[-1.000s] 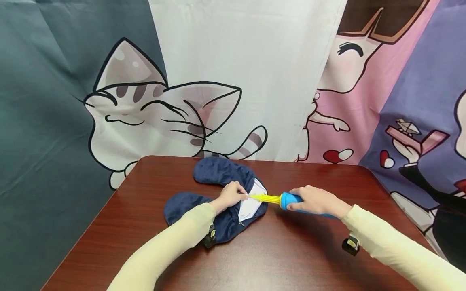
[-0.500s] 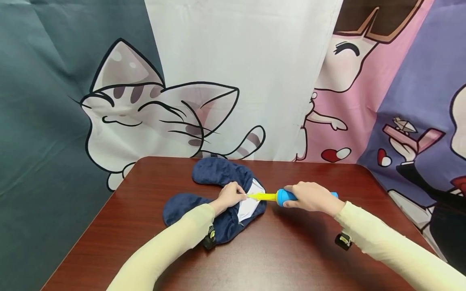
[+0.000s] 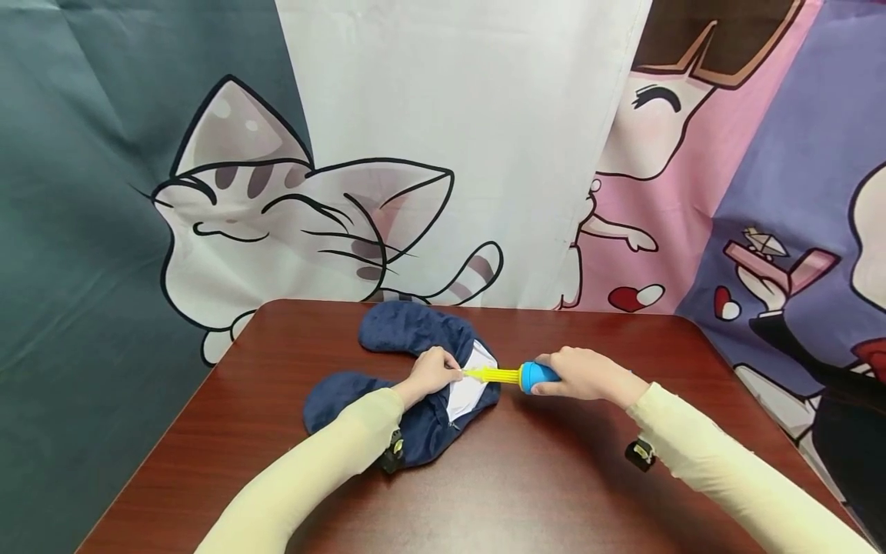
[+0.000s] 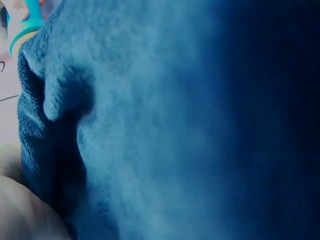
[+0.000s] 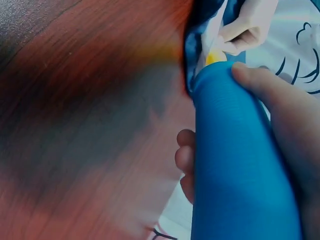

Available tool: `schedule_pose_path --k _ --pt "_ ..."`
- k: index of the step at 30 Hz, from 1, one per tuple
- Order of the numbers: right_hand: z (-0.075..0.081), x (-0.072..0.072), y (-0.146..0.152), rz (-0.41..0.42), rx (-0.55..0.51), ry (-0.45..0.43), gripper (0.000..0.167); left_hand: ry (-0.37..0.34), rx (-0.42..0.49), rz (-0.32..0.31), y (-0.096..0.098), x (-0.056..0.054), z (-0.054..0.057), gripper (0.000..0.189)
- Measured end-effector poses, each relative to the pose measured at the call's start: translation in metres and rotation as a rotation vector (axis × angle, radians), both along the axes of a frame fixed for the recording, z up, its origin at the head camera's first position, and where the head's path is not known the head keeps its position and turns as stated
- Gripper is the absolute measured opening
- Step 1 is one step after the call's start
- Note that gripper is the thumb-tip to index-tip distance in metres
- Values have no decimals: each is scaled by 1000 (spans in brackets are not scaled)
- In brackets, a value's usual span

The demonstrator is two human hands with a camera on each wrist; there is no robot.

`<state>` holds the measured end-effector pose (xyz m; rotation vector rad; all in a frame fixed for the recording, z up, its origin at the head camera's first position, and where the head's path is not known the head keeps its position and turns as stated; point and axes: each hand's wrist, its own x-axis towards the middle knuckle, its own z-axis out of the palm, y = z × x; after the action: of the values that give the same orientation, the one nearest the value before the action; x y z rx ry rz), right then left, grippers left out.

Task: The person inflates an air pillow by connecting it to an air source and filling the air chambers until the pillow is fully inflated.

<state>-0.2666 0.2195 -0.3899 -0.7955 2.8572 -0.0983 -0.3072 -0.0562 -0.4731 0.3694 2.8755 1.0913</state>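
Note:
A navy plush U-shaped neck pillow [image 3: 415, 327] lies on the table, its white inner part [image 3: 467, 396] showing through an opening in the cover. My left hand [image 3: 431, 373] pinches at that white part, right at the tip of a yellow nozzle [image 3: 494, 375]. What exactly sits between those fingertips is too small to tell. The nozzle belongs to a blue hand pump [image 3: 538, 377], held nearly level. My right hand [image 3: 584, 375] grips the pump's barrel [image 5: 235, 150], thumb on one side and fingers on the other. Plush fabric [image 4: 150, 115] fills most of the left wrist view.
Beneath everything is a reddish-brown wooden table [image 3: 540, 477]. A printed cloth backdrop [image 3: 471, 115] with cartoon figures hangs behind its far edge. A small black camera is worn on each wrist.
My right hand and the pump have shifted slightly left, and the pump's rear end has come up to nearly level. My left hand keeps its pinch at the nozzle tip.

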Motion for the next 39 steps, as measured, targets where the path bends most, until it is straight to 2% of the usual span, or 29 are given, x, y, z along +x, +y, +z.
schedule_pose_path --k 6,12,18,22,27,31,34,36,39 --pt "-10 -12 -4 -8 -37 -33 66 41 -19 56 -6 -1 3 6" --pt "-14 -19 -11 10 -39 -41 71 91 -33 65 -13 -2 5 8" --pt "-13 -17 -12 -11 -68 -66 65 83 -28 19 -22 -4 3 7" --pt "-15 -16 -13 15 -60 -7 60 115 -63 -24 -23 -3 4 17" --pt "-20 -15 -13 25 -25 80 59 153 -170 -47 -15 1 11 38" --pt "-19 -14 -16 14 -22 77 58 272 -250 -136 -8 0 14 37" --pt "-18 -15 -18 8 -28 52 58 352 -249 -235 -3 -1 14 36" --pt "-17 -16 -18 4 -31 39 59 383 -227 -284 0 -1 14 36" --pt "-18 -17 -18 0 -39 25 61 377 -187 -336 4 -1 18 36"
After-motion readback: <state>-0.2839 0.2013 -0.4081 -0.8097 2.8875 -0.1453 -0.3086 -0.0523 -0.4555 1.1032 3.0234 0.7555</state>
